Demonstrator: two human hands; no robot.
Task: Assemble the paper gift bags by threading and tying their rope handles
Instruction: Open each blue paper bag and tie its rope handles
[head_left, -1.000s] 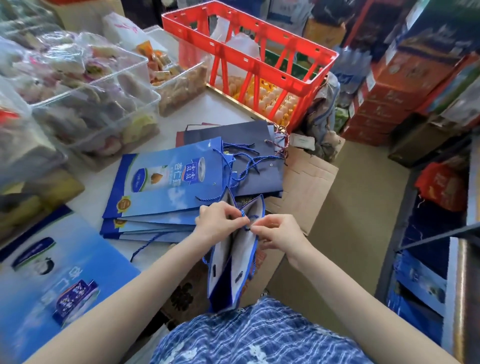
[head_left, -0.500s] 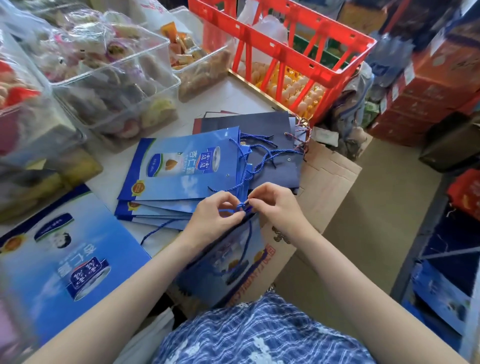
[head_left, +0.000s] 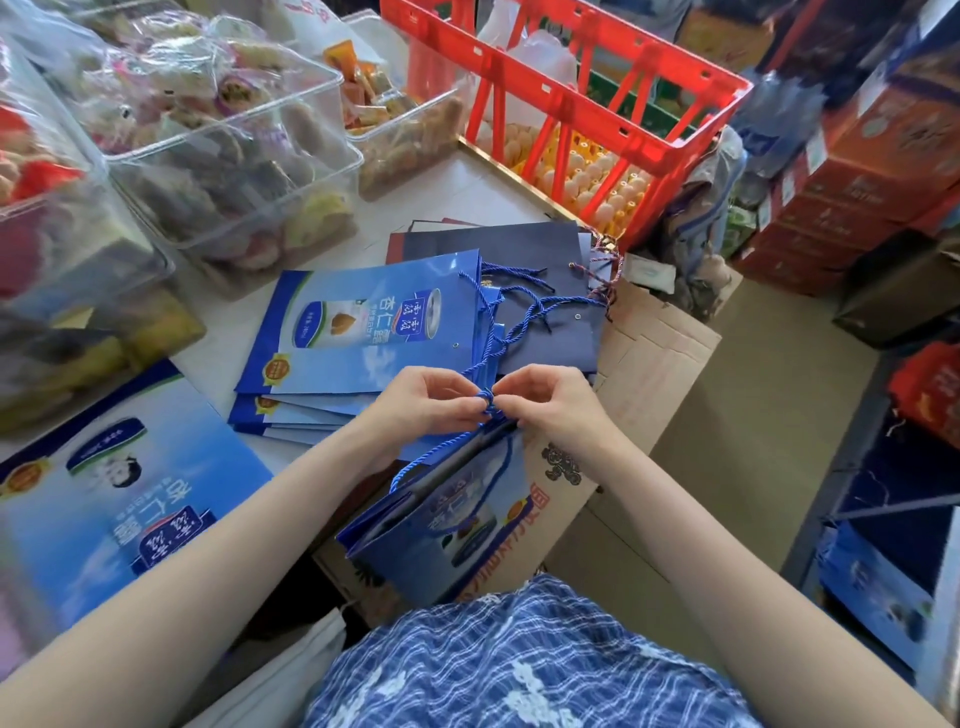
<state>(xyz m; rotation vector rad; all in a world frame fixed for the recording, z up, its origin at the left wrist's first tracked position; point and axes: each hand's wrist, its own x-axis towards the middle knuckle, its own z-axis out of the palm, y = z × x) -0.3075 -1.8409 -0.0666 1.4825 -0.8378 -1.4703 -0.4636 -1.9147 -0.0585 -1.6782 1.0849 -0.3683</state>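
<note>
Both hands, left hand (head_left: 431, 402) and right hand (head_left: 545, 405), pinch the soft, limp rope handle (head_left: 485, 402) between them; you grip close to the knot, above the light, creasable gift bag (head_left: 441, 525).

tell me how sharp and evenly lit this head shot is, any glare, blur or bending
Head view: daylit and soft, with no hard shadows. The hands and blue rope at centre are fairly sharp; the snack tubs at left and the boxes at right smear toward the edges. Glare whitens the tub lids and table. Wide-angle bending splays the forearms and red crate.
</note>
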